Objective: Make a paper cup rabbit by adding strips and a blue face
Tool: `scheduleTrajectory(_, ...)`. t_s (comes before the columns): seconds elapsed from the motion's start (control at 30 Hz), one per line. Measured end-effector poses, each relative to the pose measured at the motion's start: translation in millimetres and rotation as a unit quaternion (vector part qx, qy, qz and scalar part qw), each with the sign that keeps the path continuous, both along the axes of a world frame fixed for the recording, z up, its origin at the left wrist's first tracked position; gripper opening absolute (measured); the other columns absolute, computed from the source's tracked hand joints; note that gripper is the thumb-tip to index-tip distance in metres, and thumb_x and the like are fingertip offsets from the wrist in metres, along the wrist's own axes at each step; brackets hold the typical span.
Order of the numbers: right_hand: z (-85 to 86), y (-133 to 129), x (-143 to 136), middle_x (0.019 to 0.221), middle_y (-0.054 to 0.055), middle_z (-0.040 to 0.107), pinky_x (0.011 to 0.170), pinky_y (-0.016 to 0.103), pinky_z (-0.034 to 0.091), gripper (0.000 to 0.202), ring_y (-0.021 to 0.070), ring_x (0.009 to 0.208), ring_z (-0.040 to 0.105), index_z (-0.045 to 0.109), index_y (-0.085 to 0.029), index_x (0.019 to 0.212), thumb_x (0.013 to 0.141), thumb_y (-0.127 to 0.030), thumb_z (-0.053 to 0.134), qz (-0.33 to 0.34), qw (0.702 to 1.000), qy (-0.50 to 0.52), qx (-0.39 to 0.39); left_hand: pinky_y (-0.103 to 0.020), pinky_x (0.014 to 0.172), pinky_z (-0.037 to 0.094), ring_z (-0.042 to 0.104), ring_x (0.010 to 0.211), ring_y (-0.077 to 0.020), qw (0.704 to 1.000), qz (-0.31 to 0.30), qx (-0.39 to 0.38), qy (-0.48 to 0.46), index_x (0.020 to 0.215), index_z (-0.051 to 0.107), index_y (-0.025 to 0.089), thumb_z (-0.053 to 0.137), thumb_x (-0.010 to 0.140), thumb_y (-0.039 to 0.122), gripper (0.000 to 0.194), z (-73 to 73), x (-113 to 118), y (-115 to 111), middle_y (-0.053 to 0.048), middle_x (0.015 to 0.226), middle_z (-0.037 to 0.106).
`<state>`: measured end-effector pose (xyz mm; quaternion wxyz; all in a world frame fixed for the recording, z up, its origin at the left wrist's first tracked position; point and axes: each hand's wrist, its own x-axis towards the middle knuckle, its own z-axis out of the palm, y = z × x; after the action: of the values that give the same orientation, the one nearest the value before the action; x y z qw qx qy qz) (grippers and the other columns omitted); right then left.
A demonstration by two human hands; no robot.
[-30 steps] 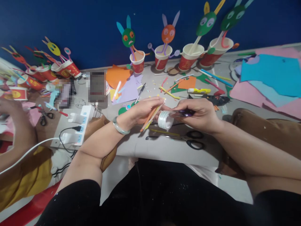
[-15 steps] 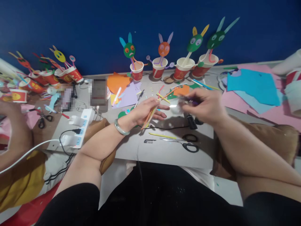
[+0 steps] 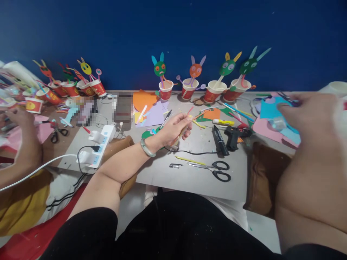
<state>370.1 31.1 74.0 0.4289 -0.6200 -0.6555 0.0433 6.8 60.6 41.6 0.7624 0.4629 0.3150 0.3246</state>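
Note:
My left hand [image 3: 175, 128], with a bangle at the wrist, is closed around thin orange and yellow strips [image 3: 182, 134] above the middle of the table. My right hand [image 3: 311, 112] is at the far right over blue paper [image 3: 267, 108], smeared by motion. A dark purplish item shows at its fingers, too blurred to name. Just below the thumb is a blurred clear, roundish object [image 3: 278, 124]; whether the hand touches it I cannot tell. Black-handled scissors [image 3: 217, 169], a black marker [image 3: 220, 141] and a black glue gun [image 3: 233, 137] lie between my hands.
Red paper cups [image 3: 189, 90] with paper bug figures stand along the blue wall. A white power strip [image 3: 101, 146] and cables lie at left. A yellow marker [image 3: 223, 122], a yellow strip [image 3: 189, 160] and orange paper [image 3: 145, 101] are on the table. Another person's hand [image 3: 18, 121] works at far left.
My right hand has moved from the table's middle to the far right, uncovering the marker and glue gun. My left fingers have curled in around the strips. The view has shifted slightly.

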Motion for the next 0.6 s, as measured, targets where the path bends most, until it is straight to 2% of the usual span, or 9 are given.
scheduleTrajectory(0.03,-1.2,-1.0,-18.9,0.041,-0.002,0.044,0.044,0.034,0.028,0.037,0.0103,0.04,0.035,0.069,-0.03,0.066,0.089,-0.054,0.084,-0.007,0.999,0.045,0.012,-0.019,0.043,0.035,0.054,0.045,-0.0033,1.0,0.002,-0.001,-0.003,0.087,0.048,0.02,0.052,0.11,0.022,0.023,0.9,0.5,-0.4,0.008,0.068,0.059)
scheduleTrajectory(0.1,-6.3,-1.1,-62.8,0.057,-0.001,0.06,0.043,0.033,0.025,0.021,0.0103,0.047,0.039,0.08,-0.029,0.085,0.092,-0.048,0.083,0.053,0.991,0.115,-0.043,-0.018,0.041,0.029,0.05,0.043,-0.003,1.0,0.005,-0.006,-0.007,0.087,0.046,0.021,0.052,0.109,0.022,0.023,3.8,1.1,-1.4,0.009,0.066,0.056)
scheduleTrajectory(0.17,-14.0,1.4,-108.3,0.061,0.0,0.062,0.044,0.03,0.025,0.024,0.0096,0.05,0.041,0.079,-0.025,0.087,0.089,-0.047,0.087,0.113,0.969,0.2,-0.092,-0.018,0.042,0.027,0.048,0.043,-0.0025,1.0,0.01,-0.016,-0.014,0.087,0.046,0.021,0.052,0.109,0.021,0.023,7.5,1.0,-2.3,0.009,0.066,0.055)
scheduleTrajectory(0.23,-22.7,4.8,-147.0,0.06,-0.003,0.057,0.044,0.028,0.023,0.035,0.0082,0.048,0.038,0.075,-0.021,0.085,0.077,-0.05,0.095,0.128,0.935,0.3,-0.142,-0.018,0.046,0.03,0.049,0.045,-0.0022,0.999,0.015,-0.029,-0.024,0.087,0.046,0.021,0.052,0.107,0.019,0.021,10.7,0.4,-3.0,0.009,0.068,0.056)
scheduleTrajectory(0.3,-30.8,7.3,-173.2,0.056,-0.006,0.051,0.043,0.028,0.02,0.044,0.007,0.045,0.033,0.07,-0.021,0.08,0.069,-0.053,0.099,0.173,0.881,0.397,-0.191,-0.018,0.051,0.035,0.051,0.048,-0.0021,0.999,0.015,-0.039,-0.032,0.088,0.048,0.02,0.052,0.105,0.014,0.018,11.8,-0.4,-3.1,0.008,0.07,0.057)
scheduleTrajectory(0.37,-37.3,8.4,-185.9,0.053,-0.008,0.044,0.044,0.027,0.02,0.049,0.0066,0.045,0.031,0.066,-0.021,0.075,0.064,-0.054,0.1,0.199,0.842,0.454,-0.214,-0.019,0.053,0.038,0.054,0.051,-0.0026,0.999,0.01,-0.039,-0.036,0.089,0.05,0.019,0.052,0.103,0.01,0.017,10.2,-0.7,-2.5,0.007,0.071,0.06)
scheduleTrajectory(0.43,-42.7,9.0,-188.3,0.053,-0.008,0.041,0.045,0.027,0.024,0.052,0.0073,0.046,0.034,0.063,-0.022,0.073,0.061,-0.053,0.102,0.204,0.815,0.493,-0.226,-0.019,0.055,0.041,0.059,0.053,-0.0041,0.999,0.002,-0.032,-0.033,0.091,0.051,0.019,0.054,0.102,0.01,0.014,5.8,-0.6,-1.6,0.006,0.072,0.063)
scheduleTrajectory(0.6,-56.4,12.2,-179.9,0.052,-0.009,0.037,0.046,0.026,0.029,0.05,0.0082,0.047,0.03,0.063,-0.024,0.075,0.062,-0.053,0.101,0.191,0.78,0.54,-0.25,-0.023,0.064,0.055,0.07,0.062,-0.0088,0.999,-0.026,-0.009,-0.04,0.1,0.053,0.019,0.064,0.102,0.022,0.012,-7.2,0.0,0.4,-0.001,0.083,0.078)
